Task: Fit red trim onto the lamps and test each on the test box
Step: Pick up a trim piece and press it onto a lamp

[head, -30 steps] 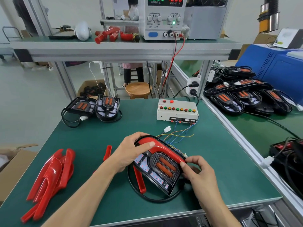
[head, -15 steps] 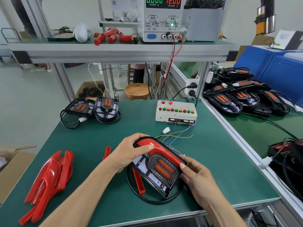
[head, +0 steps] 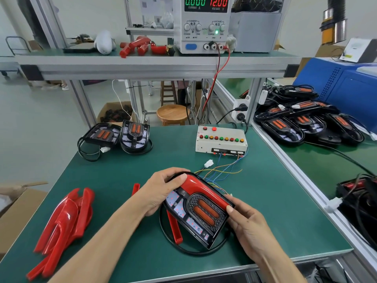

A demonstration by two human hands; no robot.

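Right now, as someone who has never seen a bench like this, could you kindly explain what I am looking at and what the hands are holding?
There is one picture, taken by a camera worn on a person's head, looking down at a green-topped workbench. No robot is present, only two bare hands. The left hand and the right hand both grip a black lamp with orange lenses, tilted up off the mat, with a glossy red curved trim strip along its upper edge.

Behind it sits a cream test box with coloured buttons, its thin coloured wires trailing towards the lamp. A pile of spare red trim pieces lies at the left, two more black lamps at the back left. On the shelf above, a grey power supply reads 12.00 volts.
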